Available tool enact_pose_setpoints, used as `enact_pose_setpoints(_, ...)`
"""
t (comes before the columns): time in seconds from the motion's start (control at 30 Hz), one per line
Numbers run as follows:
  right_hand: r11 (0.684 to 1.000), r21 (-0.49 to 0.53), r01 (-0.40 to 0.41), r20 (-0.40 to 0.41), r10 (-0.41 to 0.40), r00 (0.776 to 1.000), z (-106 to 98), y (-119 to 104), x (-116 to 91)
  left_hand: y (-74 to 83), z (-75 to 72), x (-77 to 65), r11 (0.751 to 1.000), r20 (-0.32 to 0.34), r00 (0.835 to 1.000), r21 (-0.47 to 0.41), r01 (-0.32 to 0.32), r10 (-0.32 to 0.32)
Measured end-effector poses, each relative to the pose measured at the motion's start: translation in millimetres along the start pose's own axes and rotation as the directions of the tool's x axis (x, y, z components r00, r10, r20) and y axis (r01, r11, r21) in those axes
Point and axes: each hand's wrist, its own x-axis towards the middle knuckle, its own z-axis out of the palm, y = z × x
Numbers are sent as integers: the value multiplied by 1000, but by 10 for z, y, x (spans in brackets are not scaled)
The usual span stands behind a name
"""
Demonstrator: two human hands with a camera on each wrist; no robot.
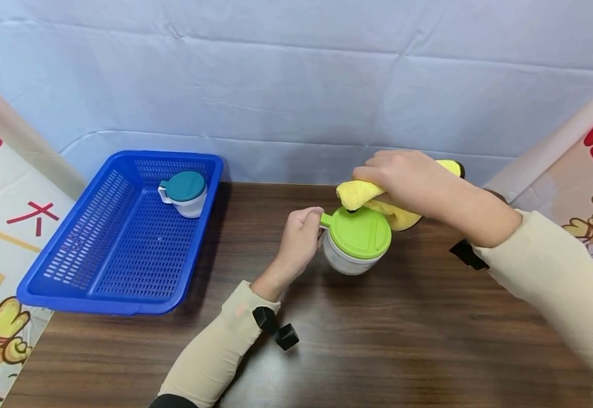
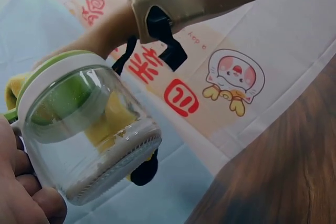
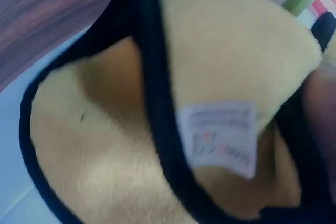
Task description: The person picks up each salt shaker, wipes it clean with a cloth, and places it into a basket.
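A clear glass seasoning jar (image 2: 105, 124) with a green lid (image 1: 361, 233) is held by its handle in my left hand (image 1: 301, 235). In the left wrist view the jar is tilted and its ribbed glass base shows. My right hand (image 1: 403, 178) grips a yellow cloth (image 1: 356, 194) with black edging at the far right side of the jar. The cloth's front fold meets the lid's edge. In the right wrist view the cloth (image 3: 220, 51) fills most of the picture, with a white label on it and the jar hidden.
A blue plastic basket (image 1: 184, 283) stands at the left of the brown wooden table (image 1: 378, 351). Inside its far right corner is a second jar (image 1: 186, 195) with a teal lid. A pale blue cloth backdrop (image 1: 286, 85) rises behind the table, with printed sheets at both sides.
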Motion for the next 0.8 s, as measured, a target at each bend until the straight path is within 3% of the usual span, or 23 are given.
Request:
enact_pose_setpoints(0.3,995,8,-97,75,97,993,11,186,-16,27,-19,14,1000,-9,1000,23,20,-20)
enact_pose_setpoints(0.8,993,-11,-119,49,119,992,-143,155,-72,-8,-49,26,1000,-46,999,7,12,-12)
